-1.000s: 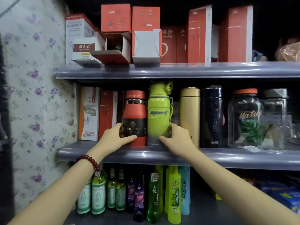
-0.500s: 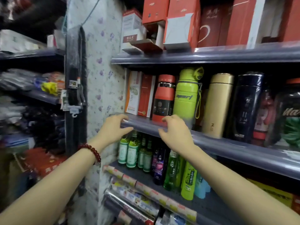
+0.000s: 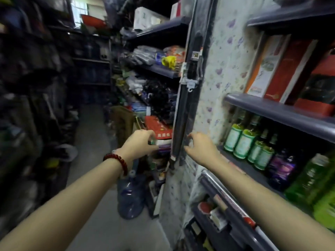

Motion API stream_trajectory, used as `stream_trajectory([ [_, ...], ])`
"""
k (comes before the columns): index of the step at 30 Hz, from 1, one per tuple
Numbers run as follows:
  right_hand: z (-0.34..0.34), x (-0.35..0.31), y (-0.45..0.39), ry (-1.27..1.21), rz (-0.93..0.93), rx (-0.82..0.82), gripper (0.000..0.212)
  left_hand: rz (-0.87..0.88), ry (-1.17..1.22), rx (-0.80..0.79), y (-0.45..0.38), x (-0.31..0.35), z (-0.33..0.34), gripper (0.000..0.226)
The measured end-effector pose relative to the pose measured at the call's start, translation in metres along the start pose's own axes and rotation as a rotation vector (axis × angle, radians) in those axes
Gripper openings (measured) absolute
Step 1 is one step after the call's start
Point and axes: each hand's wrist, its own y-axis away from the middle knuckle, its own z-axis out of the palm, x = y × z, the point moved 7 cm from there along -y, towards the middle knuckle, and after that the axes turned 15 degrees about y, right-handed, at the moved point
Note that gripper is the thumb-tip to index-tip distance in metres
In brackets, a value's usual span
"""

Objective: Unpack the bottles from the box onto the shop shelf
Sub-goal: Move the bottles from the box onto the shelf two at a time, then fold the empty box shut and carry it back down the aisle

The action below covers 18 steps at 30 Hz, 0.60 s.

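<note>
While both forearms reach forward into the aisle, the left hand (image 3: 140,142) hangs in the air with its fingers loosely curled and nothing in its grasp, a red bead bracelet (image 3: 117,163) around its wrist. Just right of it, the right hand (image 3: 201,147) is spread open and empty, its fingertips close to the floral-papered side panel (image 3: 220,73) of the shop shelf (image 3: 282,113); whether they touch the panel cannot be told. Right of that panel, green-labelled bottles (image 3: 241,142) stand in a row on the lower level, with darker purple bottles (image 3: 281,169) and larger green ones beyond them toward the frame edge. On the level above them stand orange and red cartons (image 3: 275,64). Below the left hand, a blue water jug (image 3: 129,196) sits on the floor. Left of the panel and farther off, a red carton (image 3: 159,127) lies on stacked goods, and cluttered shelves run down the blurred aisle. No unpacking box can be picked out.
</note>
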Motion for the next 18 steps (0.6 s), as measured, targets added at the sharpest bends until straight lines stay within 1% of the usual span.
stream_trajectory([
  [3,0.045,-0.048,-0.003,-0.03,-0.056,-0.101,0.029,-0.062,-0.02,-0.01,0.022,-0.053,-0.003,0.041],
  [6,0.093,-0.087,-0.002,-0.052,-0.106,-0.169,0.033,-0.147,-0.039,-0.023,0.044,-0.101,-0.001,0.044],
  [9,0.137,-0.118,0.002,-0.06,-0.165,-0.243,0.026,-0.234,-0.065,-0.027,0.063,-0.143,0.005,0.045],
  [14,0.199,-0.151,0.014,-0.106,-0.248,-0.337,0.014,-0.412,-0.074,-0.044,0.102,-0.201,0.028,0.044],
  [16,0.226,-0.158,0.023,-0.118,-0.276,-0.4,0.009,-0.485,-0.079,-0.043,0.119,-0.221,0.041,0.045],
  [18,0.256,-0.162,0.035,-0.148,-0.309,-0.455,0.017,-0.556,-0.082,-0.035,0.137,-0.242,0.061,0.046],
])
